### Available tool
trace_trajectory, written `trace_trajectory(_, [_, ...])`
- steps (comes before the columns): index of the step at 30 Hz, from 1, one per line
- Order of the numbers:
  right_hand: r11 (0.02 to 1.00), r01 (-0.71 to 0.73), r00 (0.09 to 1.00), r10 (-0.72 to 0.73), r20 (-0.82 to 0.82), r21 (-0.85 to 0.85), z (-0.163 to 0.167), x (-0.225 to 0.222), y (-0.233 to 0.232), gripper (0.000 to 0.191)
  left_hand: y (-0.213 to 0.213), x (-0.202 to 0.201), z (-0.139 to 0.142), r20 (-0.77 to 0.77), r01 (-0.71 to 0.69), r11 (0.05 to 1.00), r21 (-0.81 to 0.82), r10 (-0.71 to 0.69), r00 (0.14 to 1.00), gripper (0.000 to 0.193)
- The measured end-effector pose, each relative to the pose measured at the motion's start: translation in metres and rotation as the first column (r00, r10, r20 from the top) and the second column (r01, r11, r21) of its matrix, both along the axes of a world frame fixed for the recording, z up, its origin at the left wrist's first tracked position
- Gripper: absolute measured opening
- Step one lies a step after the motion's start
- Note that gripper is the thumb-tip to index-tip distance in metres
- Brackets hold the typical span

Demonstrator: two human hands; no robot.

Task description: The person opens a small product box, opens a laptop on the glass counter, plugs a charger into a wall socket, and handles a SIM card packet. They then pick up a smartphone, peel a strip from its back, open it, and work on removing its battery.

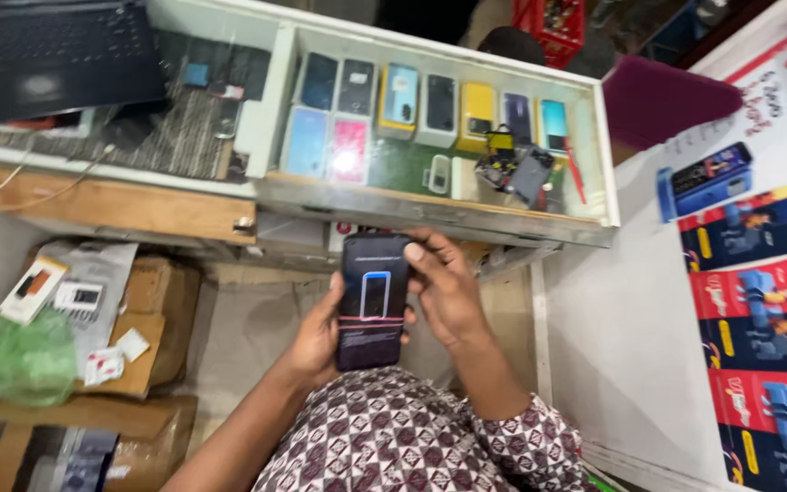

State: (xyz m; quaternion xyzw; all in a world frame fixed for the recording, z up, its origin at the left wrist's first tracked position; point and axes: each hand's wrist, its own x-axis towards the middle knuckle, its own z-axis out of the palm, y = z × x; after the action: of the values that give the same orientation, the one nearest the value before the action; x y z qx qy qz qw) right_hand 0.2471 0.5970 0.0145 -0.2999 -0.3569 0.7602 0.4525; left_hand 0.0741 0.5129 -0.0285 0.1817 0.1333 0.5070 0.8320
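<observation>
Patterned sleeves [412, 437], maroon-and-white print, fill the bottom of the view, closest to the lens. Both arms come up from there to a dark smartphone [373, 301] held upright in front of the person, approx centre frame, above a bare floor patch and just below the display counter's front edge. Screen is lit, dark w/ a phone-shaped graphic and a red line under it.

Left hand [316, 337] cups the phone from its left side and back, fingers curled round the edge, gripping it. Right hand [444, 287] sits at the phone's right edge, fingers bent and closed against the side, thumb near the top right corner of the screen; also gripping.

Glass display counter [430, 118] runs across the top, w/ rows of phone boxes inside: blue, pink, yellow, grey, teal. Small loose gadgets lie on the green liner at right, too small to ID. Black laptop [47, 55] sits top left on the adjoining counter, cables trailing off it.

Floor left: cardboard boxes [157, 310], a green plastic bag [25, 360], a white retail box [34, 290] and small packets on top of the cartons. Right side: white surface w/ colourful phone posters [758, 301]. Dark purple cushion-like shape [667, 96] top right, can't tell what it is.
</observation>
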Motion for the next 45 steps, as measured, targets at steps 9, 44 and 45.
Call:
trace_trajectory(9, [0.981, 0.02, 0.989, -0.047, 0.138, 0.195, 0.007, -0.015, -0.007, 0.037, 0.003, -0.001, -0.001, 0.039, -0.11, 0.994, 0.029, 0.109, 0.993, 0.077])
trace_trajectory(44, [0.64, -0.286, 0.777, -0.281, 0.564, 0.713, -0.009, -0.02, -0.038, 0.116, -0.001, -0.006, -0.004, 0.182, -0.246, 0.969, 0.027, 0.237, 0.954, 0.074])
trace_trajectory(45, [0.657, -0.29, 0.741, -0.306, 0.598, 0.695, -0.009, -0.022, -0.041, 0.116, -0.001, -0.007, -0.003, 0.158, -0.248, 0.969, 0.017, 0.243, 0.957, 0.074])
